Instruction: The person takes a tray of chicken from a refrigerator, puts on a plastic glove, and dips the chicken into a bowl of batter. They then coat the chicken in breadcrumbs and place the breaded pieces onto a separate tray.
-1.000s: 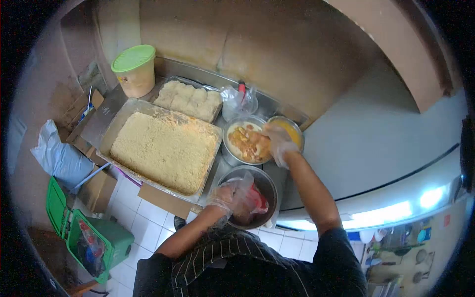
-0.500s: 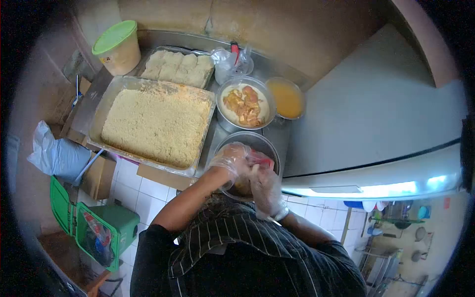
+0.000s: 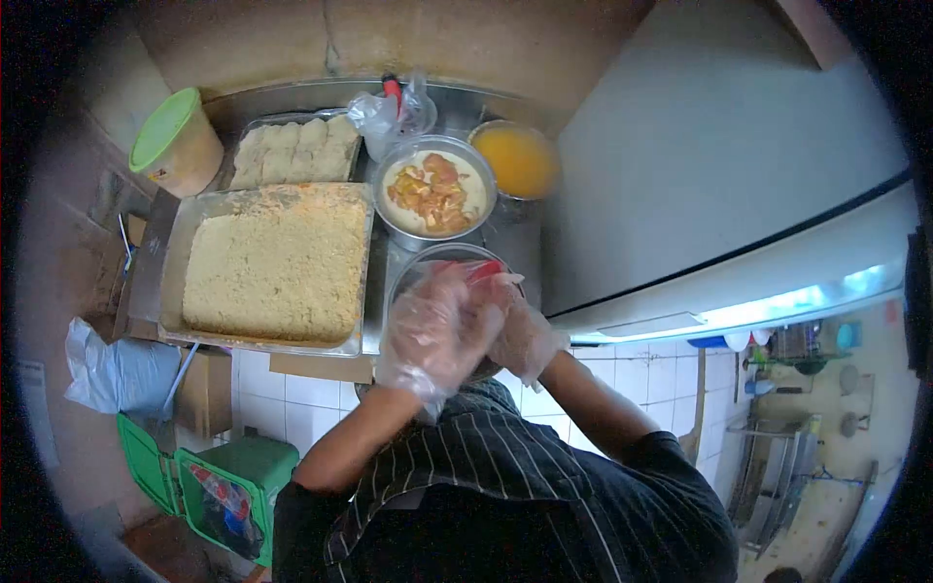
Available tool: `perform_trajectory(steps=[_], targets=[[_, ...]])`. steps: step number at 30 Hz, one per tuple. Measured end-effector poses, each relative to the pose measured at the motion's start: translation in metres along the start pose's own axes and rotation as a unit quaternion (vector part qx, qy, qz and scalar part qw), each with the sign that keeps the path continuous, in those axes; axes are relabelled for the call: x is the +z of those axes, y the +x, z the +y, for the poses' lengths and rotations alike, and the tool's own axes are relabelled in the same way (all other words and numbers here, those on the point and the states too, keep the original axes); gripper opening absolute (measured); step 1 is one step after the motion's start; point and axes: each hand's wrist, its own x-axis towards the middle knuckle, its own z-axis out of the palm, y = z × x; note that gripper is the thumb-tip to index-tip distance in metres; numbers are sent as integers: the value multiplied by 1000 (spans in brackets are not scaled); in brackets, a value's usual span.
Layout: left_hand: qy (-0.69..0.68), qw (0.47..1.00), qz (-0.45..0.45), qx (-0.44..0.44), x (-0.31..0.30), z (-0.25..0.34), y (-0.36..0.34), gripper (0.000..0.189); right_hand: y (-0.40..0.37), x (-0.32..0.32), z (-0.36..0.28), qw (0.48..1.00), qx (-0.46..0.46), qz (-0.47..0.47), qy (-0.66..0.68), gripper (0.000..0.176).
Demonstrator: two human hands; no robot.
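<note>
Both my hands wear clear loose plastic gloves and come together over a deep metal bowl [image 3: 397,289]. In them is a thin clear plastic bag with red on it [image 3: 484,271], largely covered by my fingers. My left hand [image 3: 432,325] is closed at its near left side, the back of the hand turned up. My right hand [image 3: 522,340] is closed on the right side of the bag. What lies in the bowl is mostly hidden. Just beyond stands another metal bowl [image 3: 392,225] of pale batter with raw meat pieces [image 3: 431,194] on top.
A large metal tray [image 3: 363,282] of pale crumbs stands left, with a tray of coated pieces [image 3: 296,151] behind it. A lidded tub [image 3: 177,144], a bowl of orange liquid [image 3: 515,163] and a bagged container [image 3: 389,121] stand farther back. A large grey appliance [image 3: 719,165] borders the right.
My view has shifted, so the counter things appear farther left. My left hand has turned, its back now broadly facing up, and both hands stay together on the bag over the bowl.
</note>
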Motion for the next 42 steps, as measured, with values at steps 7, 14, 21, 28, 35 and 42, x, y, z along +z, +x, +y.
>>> perform_trajectory(steps=[7, 14, 21, 28, 35, 42], targets=[[145, 961, -236, 20, 26, 22, -20, 43, 32, -5, -12, 987, 69, -98, 105, 52], [14, 943, -257, 209, 53, -17, -39, 31, 20, 7, -6, 991, 104, 5, 81, 49], [86, 895, -390, 198, 52, -31, -43, 37, -6, 73, 22, 958, 15, 286, 19, 38], [64, 981, -69, -168, 32, -70, -7, 42, 16, 97, 37, 973, 31, 109, 202, 23], [235, 967, -93, 43, 91, -150, 11, 29, 56, 149, 57, 984, -143, 61, 92, 25], [196, 968, -153, -43, 65, -85, 34, 24, 45, 152, 65, 983, -77, -13, 168, 24]])
